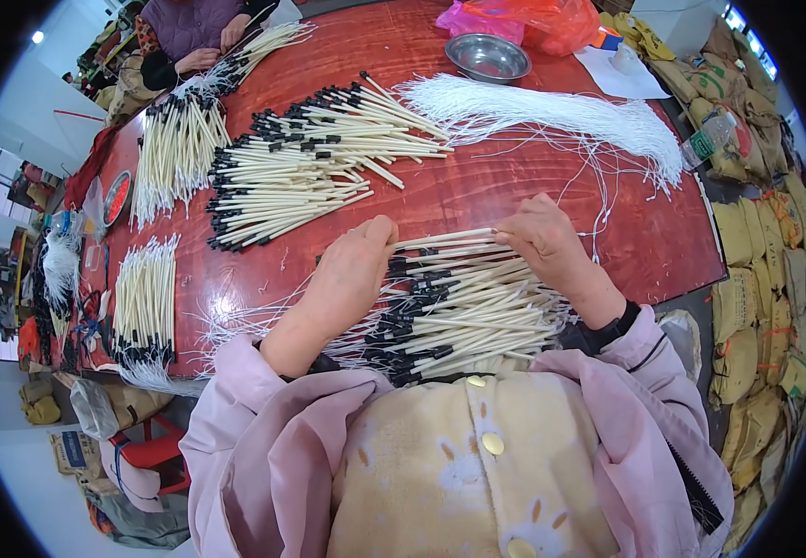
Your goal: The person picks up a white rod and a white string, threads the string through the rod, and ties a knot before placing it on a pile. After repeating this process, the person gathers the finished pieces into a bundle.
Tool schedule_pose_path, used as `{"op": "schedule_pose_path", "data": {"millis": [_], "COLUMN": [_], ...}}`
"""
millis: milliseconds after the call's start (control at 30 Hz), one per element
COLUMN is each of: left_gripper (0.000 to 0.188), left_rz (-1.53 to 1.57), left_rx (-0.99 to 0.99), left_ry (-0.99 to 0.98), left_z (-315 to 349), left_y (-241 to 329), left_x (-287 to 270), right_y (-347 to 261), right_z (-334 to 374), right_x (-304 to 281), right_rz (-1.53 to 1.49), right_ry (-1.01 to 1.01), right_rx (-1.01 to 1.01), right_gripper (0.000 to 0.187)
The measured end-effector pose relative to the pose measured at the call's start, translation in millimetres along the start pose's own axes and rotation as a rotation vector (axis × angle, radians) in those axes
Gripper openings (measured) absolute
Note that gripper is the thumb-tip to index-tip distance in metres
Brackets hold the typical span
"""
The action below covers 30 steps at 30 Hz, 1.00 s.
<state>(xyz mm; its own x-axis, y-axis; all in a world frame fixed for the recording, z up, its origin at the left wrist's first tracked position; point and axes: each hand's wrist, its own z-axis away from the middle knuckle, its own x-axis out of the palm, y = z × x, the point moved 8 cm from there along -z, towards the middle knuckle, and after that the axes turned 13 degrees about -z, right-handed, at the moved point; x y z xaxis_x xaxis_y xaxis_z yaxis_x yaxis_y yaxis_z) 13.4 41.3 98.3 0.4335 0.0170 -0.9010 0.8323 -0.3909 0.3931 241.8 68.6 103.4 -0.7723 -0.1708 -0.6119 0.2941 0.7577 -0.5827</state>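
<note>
My left hand [352,270] pinches one end of a thin cream stick [445,238], its fingers closed. At the stick's other end, my right hand [552,240] grips the tip between thumb and fingers. The stick lies level between both hands, just above a pile of similar sticks with black end caps [477,325] close to my body. White strings [347,349] trail out from that pile on the left. Farther off lies a second heap of black-capped sticks [291,186], and right of it a long bundle of white strings [552,112].
The red table [645,232] also bears a metal bowl [487,58], plastic bags [538,23] and stick bundles [145,293] at the left. A co-worker's hands [200,60] handle strings at the far left. Stacked sacks [756,288] line the right side; a red stool [156,451] stands lower left.
</note>
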Motion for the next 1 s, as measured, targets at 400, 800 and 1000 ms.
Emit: {"op": "schedule_pose_path", "data": {"millis": [400,800,1000], "left_gripper": [0.009,0.01,0.012], "left_rz": [0.017,-0.064,-0.097], "left_rx": [0.0,0.042,0.07], "left_ry": [-0.005,-0.034,-0.028], "left_z": [6,2,-2], "left_y": [3,5,11], "left_x": [-1,0,2], "right_y": [6,8,8], "right_z": [8,8,9], "right_x": [2,10,9], "right_rz": [-0.034,-0.043,-0.059], "right_ry": [0.0,-0.096,-0.118], "right_rx": [0.105,0.091,0.113], "right_gripper": [0.006,0.007,0.008]}}
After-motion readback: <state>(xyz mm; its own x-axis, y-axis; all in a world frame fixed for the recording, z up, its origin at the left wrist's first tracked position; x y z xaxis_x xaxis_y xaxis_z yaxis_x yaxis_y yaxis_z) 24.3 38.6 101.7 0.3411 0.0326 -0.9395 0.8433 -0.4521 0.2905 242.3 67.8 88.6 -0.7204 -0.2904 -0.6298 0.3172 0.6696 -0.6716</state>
